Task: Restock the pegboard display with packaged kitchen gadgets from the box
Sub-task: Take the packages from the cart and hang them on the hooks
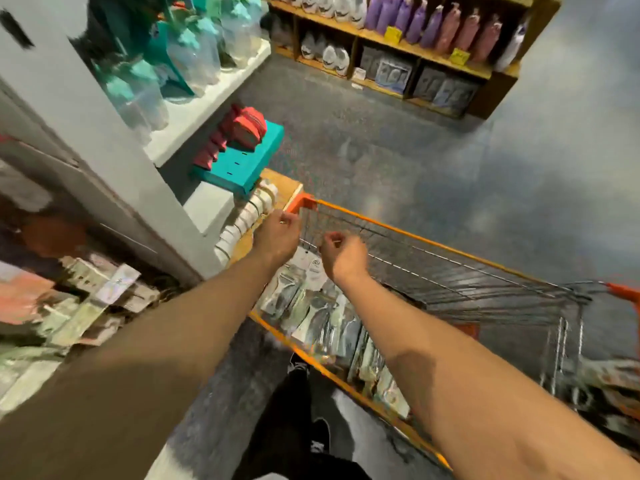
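Right hand point(343, 254) and left hand point(280, 233), fingers curled, mid-frame over white-carded clear blister pack point(306, 271); grip indeterminate. We judge it light, slippery; pinch stiff card top.

Bare arms, black legwear
Both forearms point(156, 323) are uncovered right to the frame's edge, and the left hand point(277, 237) carries a small pale band point(283, 222) on one finger, likely a ring. Below them show black trousers point(277, 427) and black shoes point(320, 439) with white markings on top
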### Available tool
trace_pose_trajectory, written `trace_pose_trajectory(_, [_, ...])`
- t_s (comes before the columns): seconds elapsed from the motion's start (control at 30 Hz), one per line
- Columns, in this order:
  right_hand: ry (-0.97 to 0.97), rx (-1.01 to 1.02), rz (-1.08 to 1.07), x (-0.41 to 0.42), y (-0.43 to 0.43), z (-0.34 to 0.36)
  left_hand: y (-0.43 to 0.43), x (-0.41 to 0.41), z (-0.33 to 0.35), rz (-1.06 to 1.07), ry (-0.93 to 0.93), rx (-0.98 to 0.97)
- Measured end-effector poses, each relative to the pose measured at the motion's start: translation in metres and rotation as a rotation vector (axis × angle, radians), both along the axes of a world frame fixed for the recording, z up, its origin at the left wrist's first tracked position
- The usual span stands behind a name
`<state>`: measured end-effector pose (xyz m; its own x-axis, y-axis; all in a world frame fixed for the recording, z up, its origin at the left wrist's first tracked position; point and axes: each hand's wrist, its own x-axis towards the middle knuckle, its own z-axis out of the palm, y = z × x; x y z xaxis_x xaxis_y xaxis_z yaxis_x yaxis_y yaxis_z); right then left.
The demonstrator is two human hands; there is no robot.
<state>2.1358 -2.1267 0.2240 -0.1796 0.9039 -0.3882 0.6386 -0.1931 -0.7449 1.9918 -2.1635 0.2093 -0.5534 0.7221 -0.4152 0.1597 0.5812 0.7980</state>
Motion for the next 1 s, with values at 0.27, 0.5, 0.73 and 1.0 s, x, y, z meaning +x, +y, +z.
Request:
trace_pose_trajectory(0.27, [-0.154,-0.273,-0.080,0.018,0.015,-0.125,0.007,0.000,-0.129,-0.081,-0.136,-0.282])
trace_pose_trajectory(0.5, [-0.336,-0.486,-0.071,0.052,-0.001,-0.220,-0.004,0.021,-0.229,-0.312,-0.076,-0.536])
trace_pose_trajectory(0.73, [-0.371,-0.644,-0.108,0.072,-0.018,-0.276,-0.017,0.047,-0.295,-0.511,0.008,-0.662])
trace_pose_trajectory(1.0, [-0.383,-0.626,-0.217,0.068,-0.025,-0.313,-0.017,0.059,-0.306,-0.523,0.149,-0.574])
